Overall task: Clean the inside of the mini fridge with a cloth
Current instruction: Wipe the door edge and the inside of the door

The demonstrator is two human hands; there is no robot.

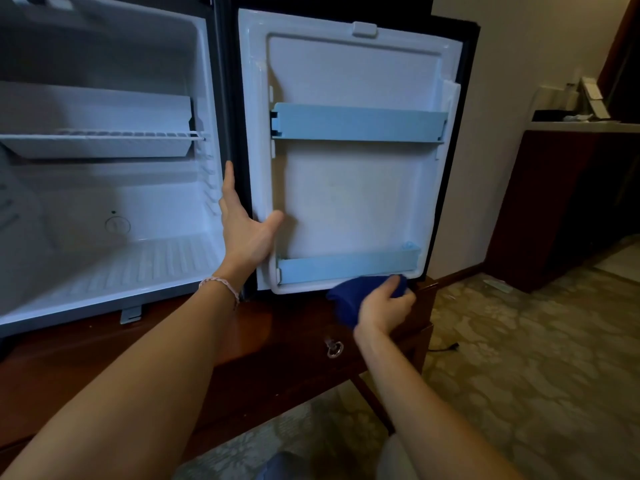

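left hand (247, 233) braces door (353, 188) | right hand (382, 306) seemingly presses cloth (349, 299)

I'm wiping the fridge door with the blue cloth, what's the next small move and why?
Probably slide the blue cloth leftward along the door's bottom edge. The right hand grips it at the right end of that edge, just under the lower door shelf, so the edge's left stretch looks uncovered. The left hand lies open against the door's hinge side, seemingly steadying it.
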